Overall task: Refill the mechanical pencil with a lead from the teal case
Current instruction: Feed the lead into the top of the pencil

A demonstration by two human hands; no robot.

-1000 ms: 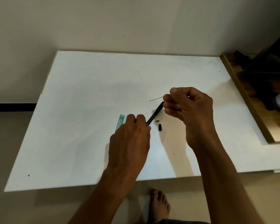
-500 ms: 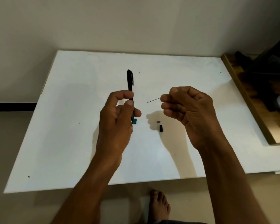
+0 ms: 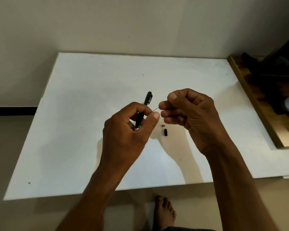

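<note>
My left hand (image 3: pixel 128 130) grips the black mechanical pencil (image 3: pixel 144 108) above the white table (image 3: pixel 73 130). My right hand (image 3: pixel 188 117) pinches the thin lead (image 3: pixel 155 109), its tip near the pencil.

We see a dim, evenly lit room. The white tabletop (image 3: pixel 73 122) is the brightest surface, with a faint sheen toward its near edge. The left hand (image 3: pixel 127 130) and right hand (image 3: pixel 195 120) throw soft grey shadows toward us, so light falls from above and beyond. The far right is murky. The wide lens stretches the edges, and fine detail is slightly soft.
</note>
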